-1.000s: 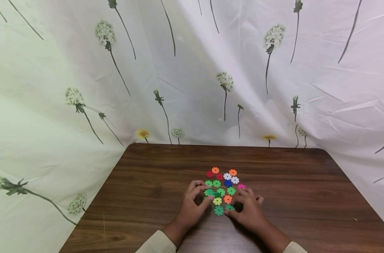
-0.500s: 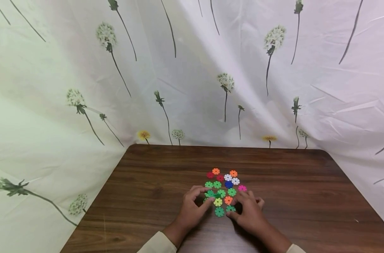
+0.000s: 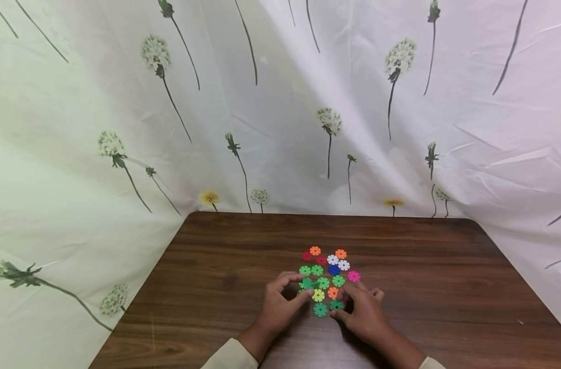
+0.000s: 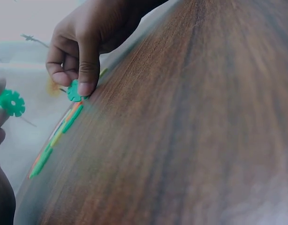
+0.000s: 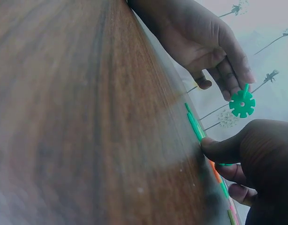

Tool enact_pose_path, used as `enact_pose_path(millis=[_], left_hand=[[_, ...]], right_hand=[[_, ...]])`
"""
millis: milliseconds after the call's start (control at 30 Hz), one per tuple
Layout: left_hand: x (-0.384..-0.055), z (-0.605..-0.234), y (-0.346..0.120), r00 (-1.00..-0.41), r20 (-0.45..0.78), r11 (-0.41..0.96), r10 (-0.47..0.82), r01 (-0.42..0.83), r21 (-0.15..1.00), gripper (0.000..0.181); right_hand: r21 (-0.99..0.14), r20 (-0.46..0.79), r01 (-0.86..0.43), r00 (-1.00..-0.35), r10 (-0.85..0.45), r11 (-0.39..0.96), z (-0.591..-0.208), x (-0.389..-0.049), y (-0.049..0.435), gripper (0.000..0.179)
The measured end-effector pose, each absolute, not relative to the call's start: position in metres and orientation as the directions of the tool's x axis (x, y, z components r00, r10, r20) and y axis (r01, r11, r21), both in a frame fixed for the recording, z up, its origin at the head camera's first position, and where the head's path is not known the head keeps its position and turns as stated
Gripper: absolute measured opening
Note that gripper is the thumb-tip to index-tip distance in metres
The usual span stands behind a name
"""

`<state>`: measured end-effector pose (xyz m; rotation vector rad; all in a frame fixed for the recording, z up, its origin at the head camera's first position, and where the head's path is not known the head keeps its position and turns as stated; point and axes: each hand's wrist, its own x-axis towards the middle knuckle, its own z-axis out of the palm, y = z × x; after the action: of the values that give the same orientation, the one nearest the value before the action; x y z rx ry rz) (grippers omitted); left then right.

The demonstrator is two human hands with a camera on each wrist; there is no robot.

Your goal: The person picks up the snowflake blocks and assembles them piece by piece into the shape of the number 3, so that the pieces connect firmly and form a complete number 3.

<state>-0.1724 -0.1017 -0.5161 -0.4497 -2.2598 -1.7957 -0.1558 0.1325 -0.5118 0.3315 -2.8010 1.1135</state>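
Note:
In the head view my left hand (image 3: pixel 280 302) pinches green notched plastic discs (image 3: pixel 309 283) between thumb and fingers. The right wrist view shows these as one disc (image 5: pixel 242 104) with a second one slotted in edge-on, held above the table. My right hand (image 3: pixel 364 307) has its thumb and fingertips on another green disc (image 3: pixel 337 305) at the near right of the group. The left wrist view shows that disc (image 4: pixel 74 91) raised on edge, pinched by the right hand (image 4: pixel 94 33). Close beside it lies a flat dark green disc (image 3: pixel 320 309).
More notched discs lie flat beyond and between the hands: yellow (image 3: pixel 318 295), orange (image 3: pixel 333 292), blue (image 3: pixel 334 269), white (image 3: pixel 343 265), red (image 3: pixel 306 255), pink (image 3: pixel 354 276) and several green. The brown wooden table (image 3: pixel 206 266) ends at a flower-printed cloth (image 3: pixel 280 128).
The right hand's fingers have drawn in slightly towards the near green disc, leaving the pink disc more exposed. The left hand keeps its hold on the green discs.

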Motion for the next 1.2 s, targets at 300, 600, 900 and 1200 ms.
enact_pose_path(millis=[300,600,900,1200], left_hand=[[-0.171,-0.514,-0.100,-0.948,0.297,0.213,0.115,0.315,0.925,0.034],[-0.169,-0.515,-0.099,-0.944,0.296,0.204,0.146,0.321,0.925,0.035],[-0.168,-0.515,-0.099,-0.935,0.292,0.178,0.201,0.328,0.928,0.036],[-0.168,-0.518,-0.098,-0.902,0.346,0.142,0.257,0.389,0.910,0.033]], right_hand=[[-0.672,0.333,-0.324,-0.935,-0.120,0.666,-0.518,-0.158,0.131,0.032],[-0.631,0.550,-0.468,-0.832,-0.068,0.619,-0.524,-0.159,0.129,0.039],[-0.573,0.678,-0.570,-0.734,-0.051,0.589,-0.526,-0.161,0.129,0.038],[-0.533,0.731,-0.616,-0.680,-0.051,0.580,-0.525,-0.163,0.130,0.036]])
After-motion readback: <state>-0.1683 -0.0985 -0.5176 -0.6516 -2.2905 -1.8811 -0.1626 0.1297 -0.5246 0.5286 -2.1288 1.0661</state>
